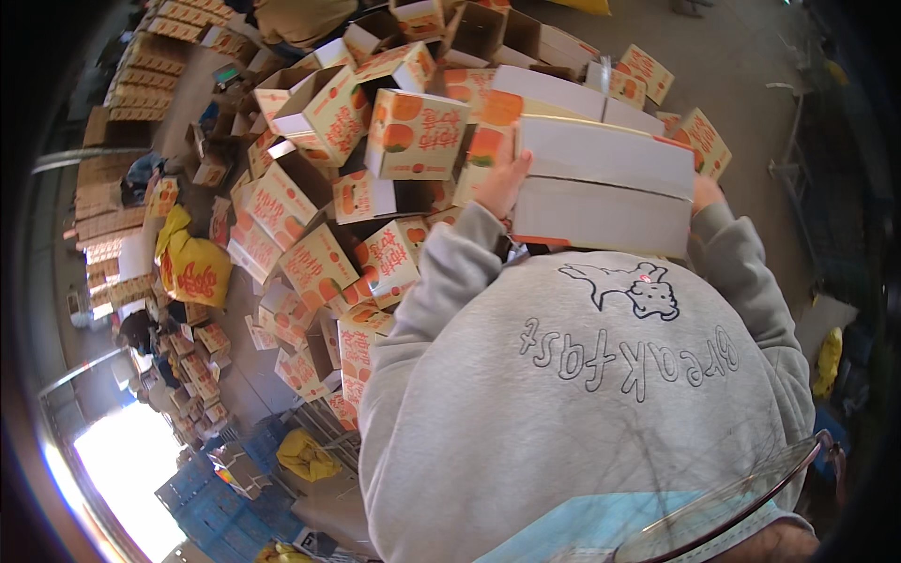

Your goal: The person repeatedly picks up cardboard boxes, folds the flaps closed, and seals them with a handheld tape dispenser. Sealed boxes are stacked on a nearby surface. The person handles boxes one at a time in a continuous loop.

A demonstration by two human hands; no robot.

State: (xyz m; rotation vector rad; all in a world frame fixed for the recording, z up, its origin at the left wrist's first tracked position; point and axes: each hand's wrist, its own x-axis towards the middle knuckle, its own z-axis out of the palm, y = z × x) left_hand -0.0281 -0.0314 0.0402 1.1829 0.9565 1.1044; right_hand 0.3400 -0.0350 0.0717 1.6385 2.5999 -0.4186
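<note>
A cardboard carton (602, 214) sits between my two hands in front of my chest. Its upward side shows two white panels meeting at a straight middle seam, with orange print along the edges. My left hand (505, 179) grips its left end, thumb on the white face. At the right end, my right hand (706, 193) presses against the side, its fingers mostly hidden behind the carton. Just beyond it lies another carton with white panels (556, 91) and a similar seam. An upright carton printed with orange persimmons (415, 137) stands to the left of my left hand.
Printed cartons, many with open tops, pile up ahead and left, including one open carton (320, 116). A yellow bag (191, 264) stands left of the pile. Blue plastic crates (225, 507) sit at lower left. Another person (303, 21) is at the far side.
</note>
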